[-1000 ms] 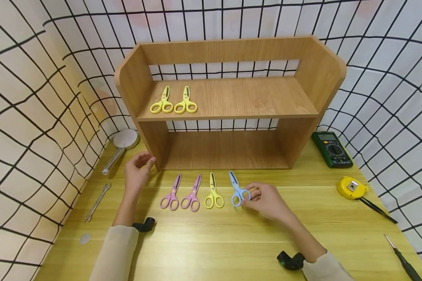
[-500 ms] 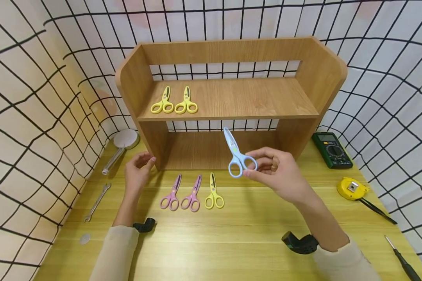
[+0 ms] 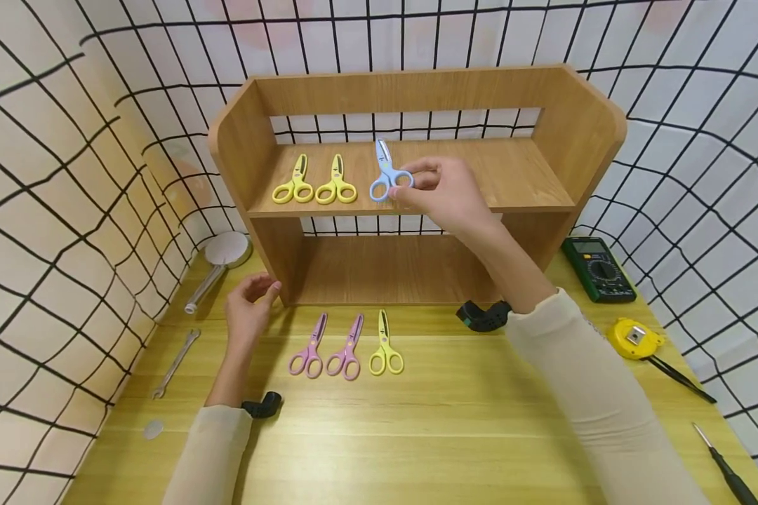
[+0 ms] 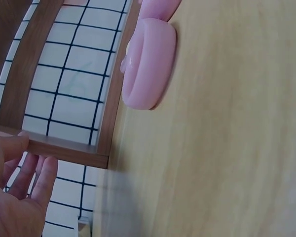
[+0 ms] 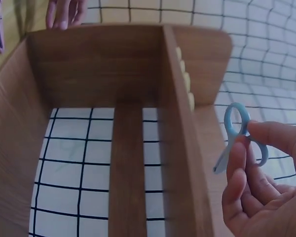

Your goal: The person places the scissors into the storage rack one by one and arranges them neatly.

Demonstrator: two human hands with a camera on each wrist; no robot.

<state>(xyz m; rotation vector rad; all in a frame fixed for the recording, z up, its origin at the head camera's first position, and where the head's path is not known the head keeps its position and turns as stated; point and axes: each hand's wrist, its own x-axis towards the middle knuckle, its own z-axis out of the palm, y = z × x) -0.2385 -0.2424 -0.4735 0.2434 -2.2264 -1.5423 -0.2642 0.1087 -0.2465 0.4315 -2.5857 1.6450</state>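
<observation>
My right hand [image 3: 445,193] pinches the handle of blue scissors [image 3: 383,158] between thumb and fingers, over the upper shelf of a wooden rack [image 3: 455,172]. The right wrist view shows these scissors [image 5: 235,129] held by one handle loop, blades pointing away. To their left on that shelf lie two yellow scissors [image 3: 295,181]. My left hand [image 3: 248,305] is at the rack's lower left side, thumb and fingertips at the panel edge [image 4: 64,150]. In front of the rack, two pink scissors [image 3: 307,348] and one yellow pair of scissors [image 3: 385,345] lie in a row on the table.
On the left are a round white-headed object with a handle [image 3: 226,250], a wrench [image 3: 177,363] and a small grey disc [image 3: 154,429]. A multimeter [image 3: 599,270], yellow tape measure [image 3: 634,339] and screwdriver [image 3: 726,466] lie right. Grid-patterned cloth [image 3: 688,140] surrounds the table.
My right hand has lifted the blue scissors from the table row and carried them up and slightly left to over the upper shelf. My left hand has stayed at the rack's side.
</observation>
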